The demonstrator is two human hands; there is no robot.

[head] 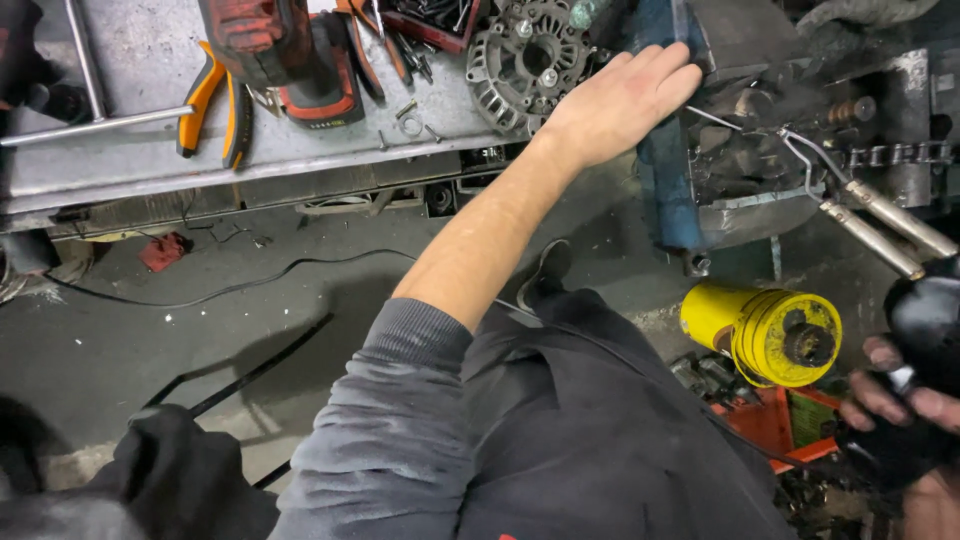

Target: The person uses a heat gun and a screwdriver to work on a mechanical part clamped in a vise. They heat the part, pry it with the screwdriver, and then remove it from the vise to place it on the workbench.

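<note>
My left hand (620,100) reaches out with the arm at full length and lies flat on the top of a blue bench vise (665,190), fingers together and holding nothing. At the right edge, my right hand (895,400) grips the black handle (925,315) of a gas torch. The torch's two metal tubes (880,220) run up and left to a thin bent tip (800,150) over the dark, greasy metal part (760,150) clamped at the vise. My dark trousers and grey sleeve fill the lower middle.
A grey metal workbench (120,170) carries orange-handled pliers (215,100), a red and black power tool (300,60), an alternator housing (525,60) and loose screws. A yellow cylinder (775,330) lies below the vise. A roller chain (900,155) lies at the right, and black cables (230,290) cross the floor.
</note>
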